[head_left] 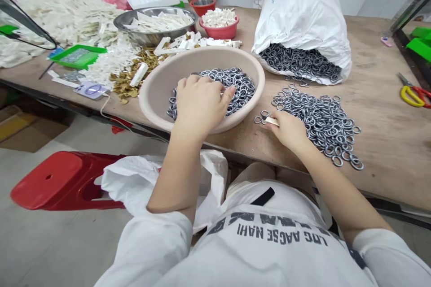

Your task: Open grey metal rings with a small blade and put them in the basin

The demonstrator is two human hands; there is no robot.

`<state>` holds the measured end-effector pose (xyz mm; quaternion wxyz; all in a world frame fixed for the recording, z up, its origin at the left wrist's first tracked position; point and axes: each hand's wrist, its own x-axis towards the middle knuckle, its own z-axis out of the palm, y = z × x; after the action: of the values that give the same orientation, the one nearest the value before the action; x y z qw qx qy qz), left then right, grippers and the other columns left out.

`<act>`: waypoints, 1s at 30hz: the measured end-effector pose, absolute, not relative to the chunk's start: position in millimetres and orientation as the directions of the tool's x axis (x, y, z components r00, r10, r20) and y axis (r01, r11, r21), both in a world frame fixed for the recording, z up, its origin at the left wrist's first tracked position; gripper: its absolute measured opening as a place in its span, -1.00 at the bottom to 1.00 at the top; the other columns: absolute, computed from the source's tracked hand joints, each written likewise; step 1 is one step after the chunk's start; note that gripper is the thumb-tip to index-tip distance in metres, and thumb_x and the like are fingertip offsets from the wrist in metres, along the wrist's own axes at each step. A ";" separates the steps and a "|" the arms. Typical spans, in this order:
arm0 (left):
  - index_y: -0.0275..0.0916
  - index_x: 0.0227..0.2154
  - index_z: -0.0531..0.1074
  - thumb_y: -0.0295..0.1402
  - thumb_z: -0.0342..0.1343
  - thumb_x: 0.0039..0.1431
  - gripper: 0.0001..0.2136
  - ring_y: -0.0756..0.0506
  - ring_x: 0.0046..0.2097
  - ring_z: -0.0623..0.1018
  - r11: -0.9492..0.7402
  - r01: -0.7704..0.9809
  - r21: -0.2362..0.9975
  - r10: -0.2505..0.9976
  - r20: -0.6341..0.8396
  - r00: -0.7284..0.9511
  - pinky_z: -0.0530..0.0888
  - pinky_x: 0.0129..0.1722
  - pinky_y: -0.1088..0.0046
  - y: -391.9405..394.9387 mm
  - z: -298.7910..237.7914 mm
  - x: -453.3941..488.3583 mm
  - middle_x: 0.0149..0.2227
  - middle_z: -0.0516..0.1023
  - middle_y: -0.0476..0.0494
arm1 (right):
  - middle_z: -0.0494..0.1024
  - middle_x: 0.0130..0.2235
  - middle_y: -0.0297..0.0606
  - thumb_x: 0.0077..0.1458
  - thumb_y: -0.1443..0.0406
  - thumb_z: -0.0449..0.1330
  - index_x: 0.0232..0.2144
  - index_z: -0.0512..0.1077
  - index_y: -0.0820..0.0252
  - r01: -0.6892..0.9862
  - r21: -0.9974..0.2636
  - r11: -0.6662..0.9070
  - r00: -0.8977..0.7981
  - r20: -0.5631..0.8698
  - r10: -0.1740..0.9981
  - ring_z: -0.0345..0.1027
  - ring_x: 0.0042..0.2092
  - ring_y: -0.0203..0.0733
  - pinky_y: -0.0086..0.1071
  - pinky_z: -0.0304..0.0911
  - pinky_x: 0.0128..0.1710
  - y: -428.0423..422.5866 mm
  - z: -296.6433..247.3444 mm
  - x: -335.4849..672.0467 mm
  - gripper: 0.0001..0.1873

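My left hand (200, 105) is inside a beige plastic basin (153, 87), over a heap of grey metal rings (240, 87). Its fingers are curled down, with the tips hidden, so what they grip is unclear. On the wooden table to the right, my right hand (289, 130) is closed on a small pale strip with a dark end (271, 120). A few loose rings (258, 119) lie at that dark end. Just beyond the right hand spreads a pile of the same rings (319, 119).
A white sack (303, 13) lies behind the pile, rings at its mouth. Scissors (414, 92) lie far right. Left of the basin are brass-coloured pieces (126, 83), a green tray (60, 59), a steel bowl (123, 29) and a red bowl (220, 32). A red stool (54, 179) stands below.
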<state>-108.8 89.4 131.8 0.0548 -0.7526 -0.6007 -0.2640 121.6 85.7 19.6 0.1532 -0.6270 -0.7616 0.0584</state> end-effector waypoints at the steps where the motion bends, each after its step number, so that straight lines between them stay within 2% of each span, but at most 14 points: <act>1: -0.27 -0.41 0.52 -0.12 -0.05 0.32 -0.62 -0.33 0.02 0.46 -0.243 0.949 0.198 0.895 0.424 0.141 0.22 0.13 0.00 93.2 127.2 -111.1 -0.25 0.58 -0.31 | 0.54 -0.04 -0.13 0.24 0.06 0.14 -0.02 0.48 0.07 0.947 -0.227 0.228 -0.196 0.155 0.968 0.47 -0.16 -0.02 -0.31 0.20 -0.30 92.0 20.2 115.4 -0.64; 4: -0.25 -0.38 0.52 -0.18 -0.07 0.32 -0.66 -0.37 0.06 0.45 -0.214 0.963 0.163 0.903 0.409 0.132 0.16 0.16 -0.05 94.7 117.8 -114.4 -0.22 0.58 -0.33 | 0.47 0.09 -0.08 0.25 0.06 0.12 0.09 0.44 0.04 0.945 -0.107 0.311 -0.301 0.094 0.949 0.49 -0.09 0.02 -0.27 0.27 -0.26 104.8 19.7 100.9 -0.58; 6: -0.23 -0.28 0.51 -0.23 -0.02 0.30 -0.76 -0.35 0.05 0.45 -0.248 0.952 0.177 0.861 0.490 0.134 0.18 0.14 -0.01 85.6 114.7 -112.5 -0.18 0.57 -0.31 | 0.48 0.09 -0.09 0.27 0.08 0.10 0.07 0.46 0.05 0.928 -0.059 0.368 -0.366 0.040 0.930 0.50 -0.09 0.02 -0.26 0.30 -0.24 105.3 18.4 98.4 -0.61; 9: -0.21 -0.15 0.46 -0.28 0.02 0.30 -0.81 -0.28 0.02 0.45 -0.431 0.881 0.194 0.743 0.630 0.224 0.26 0.10 0.08 60.3 101.9 -100.2 -0.09 0.54 -0.27 | 0.51 0.09 -0.11 0.30 0.12 0.06 0.04 0.48 0.06 0.902 -0.030 0.432 -0.431 0.017 0.902 0.52 -0.13 -0.01 -0.26 0.32 -0.24 92.7 16.4 109.1 -0.65; 11: -0.20 -0.14 0.45 -0.33 0.00 0.32 -0.83 -0.21 -0.03 0.47 -0.626 0.756 0.191 0.686 0.596 0.418 0.33 0.07 0.17 45.9 81.1 -87.7 -0.11 0.55 -0.22 | 0.48 0.16 -0.16 0.31 0.13 0.04 0.06 0.47 0.03 0.889 -0.050 0.455 -0.454 0.028 0.890 0.53 -0.12 -0.03 -0.26 0.34 -0.24 79.3 15.2 123.8 -0.64; 13: -0.21 -0.13 0.47 -0.36 -0.04 0.35 -0.81 -0.17 -0.08 0.49 -0.698 0.679 0.227 0.694 0.445 0.565 0.39 0.00 0.26 43.0 51.6 -76.4 -0.14 0.56 -0.19 | 0.39 0.26 -0.26 0.32 0.15 0.03 0.10 0.44 -0.04 0.887 -0.106 0.450 -0.445 0.066 0.893 0.53 -0.07 -0.04 -0.26 0.37 -0.23 65.9 13.9 141.1 -0.63; 15: -0.26 -0.07 0.46 -0.36 -0.04 0.35 -0.78 -0.19 -0.04 0.48 -0.608 0.752 0.254 0.784 0.341 0.519 0.40 0.00 0.26 53.2 20.4 -69.2 -0.07 0.54 -0.25 | 0.31 0.32 -0.35 0.29 0.21 0.06 0.14 0.41 -0.09 0.889 -0.196 0.413 -0.391 0.142 0.909 0.50 0.01 -0.05 -0.25 0.40 -0.19 54.4 11.9 157.8 -0.60; 17: -0.29 -0.03 0.45 -0.35 0.01 0.33 -0.75 -0.24 0.02 0.45 -0.557 0.796 0.238 0.824 0.281 0.492 0.40 0.02 0.22 69.9 -4.3 -65.8 -0.02 0.51 -0.30 | 0.32 0.31 -0.37 0.24 0.29 0.10 0.14 0.42 -0.08 0.877 -0.317 0.362 -0.293 0.244 0.924 0.47 0.06 -0.06 -0.22 0.41 -0.08 45.0 8.7 170.9 -0.56; 20: -0.28 -0.13 0.50 -0.36 -0.02 0.34 -0.79 -0.25 -0.03 0.47 -0.529 0.808 0.261 0.846 0.242 0.475 0.41 -0.02 0.20 87.1 -19.8 -63.5 -0.10 0.52 -0.29 | 0.45 0.20 -0.29 0.17 0.34 0.16 0.04 0.51 0.01 0.791 -0.513 0.334 -0.149 0.367 0.918 0.43 0.11 -0.06 -0.19 0.34 0.08 33.7 2.9 179.7 -0.61; 22: -0.25 -0.19 0.49 -0.36 -0.06 0.36 -0.78 -0.21 -0.08 0.49 -0.522 0.778 0.350 0.852 0.256 0.456 0.42 -0.06 0.23 86.5 -18.0 -60.3 -0.16 0.53 -0.26 | 0.53 0.10 -0.26 0.16 0.34 0.18 -0.01 0.54 0.04 0.706 -0.614 0.353 -0.099 0.408 0.908 0.43 0.09 -0.08 -0.18 0.32 0.12 27.9 0.4 177.4 -0.66; 25: -0.24 -0.17 0.44 -0.34 -0.10 0.39 -0.79 -0.15 -0.13 0.51 -0.516 0.686 0.514 0.856 0.285 0.430 0.42 -0.09 0.31 75.4 -10.6 -51.5 -0.19 0.54 -0.19 | 0.56 0.01 -0.25 0.17 0.36 0.19 0.00 0.52 0.04 0.589 -0.702 0.400 -0.117 0.417 0.902 0.44 0.06 -0.12 -0.21 0.32 0.11 22.9 -0.3 166.1 -0.66; 27: -0.26 -0.10 0.43 -0.34 -0.07 0.37 -0.79 -0.17 -0.05 0.49 -0.518 0.692 0.502 0.855 0.302 0.421 0.41 -0.01 0.27 70.7 -8.8 -45.8 -0.10 0.53 -0.24 | 0.55 0.03 -0.26 0.18 0.36 0.19 0.02 0.51 0.03 0.559 -0.720 0.411 -0.147 0.403 0.904 0.43 0.06 -0.12 -0.22 0.31 0.10 22.6 -0.2 158.6 -0.64; 30: -0.29 -0.04 0.46 -0.36 0.01 0.32 -0.76 -0.27 0.07 0.42 -0.527 0.760 0.381 0.849 0.274 0.452 0.35 0.09 0.14 74.1 -12.0 -43.3 0.03 0.47 -0.34 | 0.55 0.04 -0.26 0.16 0.37 0.21 0.01 0.52 0.02 0.567 -0.725 0.392 -0.139 0.385 0.912 0.43 0.06 -0.12 -0.22 0.30 0.10 24.2 -2.2 154.7 -0.64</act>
<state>-43.3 74.1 -12.0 -0.1019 -0.8459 -0.4754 -0.2192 154.7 24.2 -2.2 0.4130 -0.5100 -0.7249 0.2093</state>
